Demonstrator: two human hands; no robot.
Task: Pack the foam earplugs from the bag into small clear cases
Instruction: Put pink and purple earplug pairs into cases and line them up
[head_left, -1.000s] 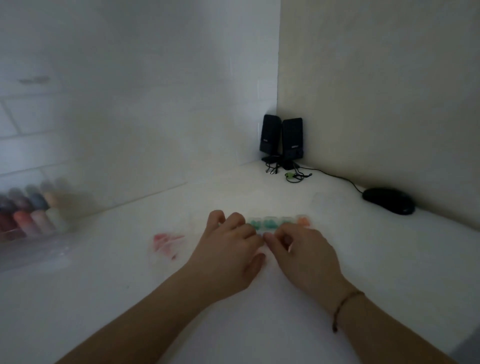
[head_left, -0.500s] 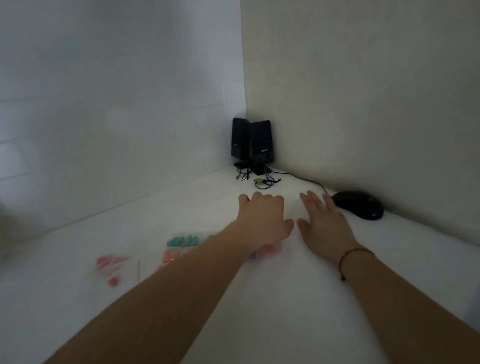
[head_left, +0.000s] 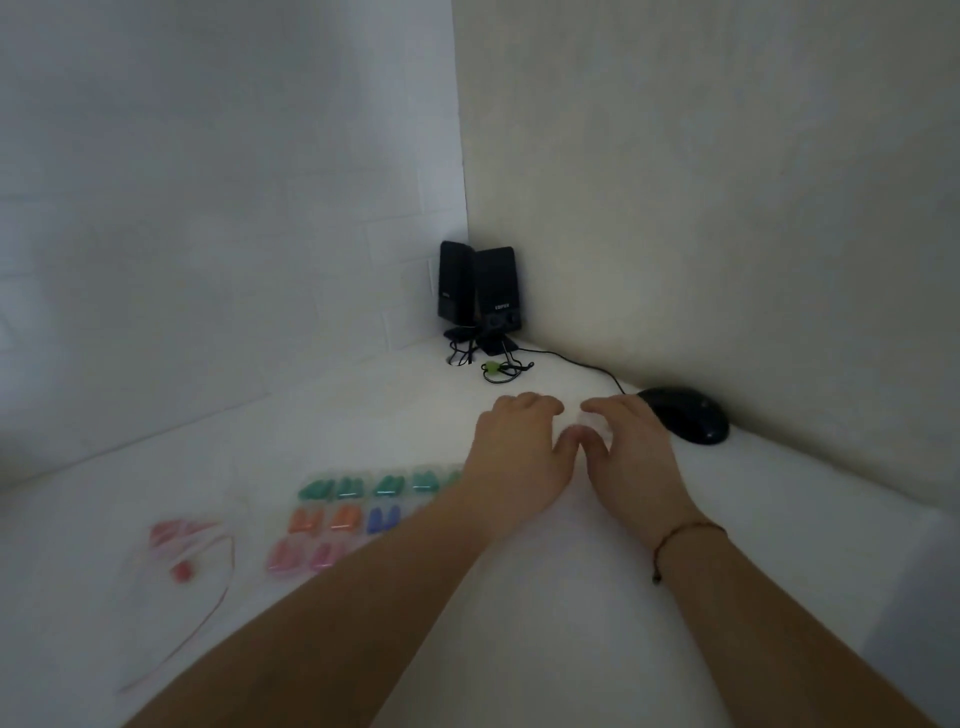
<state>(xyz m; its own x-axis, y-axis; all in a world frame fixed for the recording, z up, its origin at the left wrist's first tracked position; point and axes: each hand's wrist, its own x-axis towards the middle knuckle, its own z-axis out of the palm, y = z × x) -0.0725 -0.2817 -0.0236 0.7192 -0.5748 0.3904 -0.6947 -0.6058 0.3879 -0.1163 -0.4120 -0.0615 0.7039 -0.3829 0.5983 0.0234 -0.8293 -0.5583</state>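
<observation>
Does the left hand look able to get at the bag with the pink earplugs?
Probably yes. The bag lies in the open on the table's left, nothing on it; the left hand would just draw back across the filled cases.

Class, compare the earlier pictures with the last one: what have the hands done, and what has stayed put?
Both hands have left the row of filled cases and reached forward, toward the mouse. The left hand and right hand now curl round a faint clear thing between them, too blurred to name. The cases, bag, speakers and mouse have not moved.
</observation>
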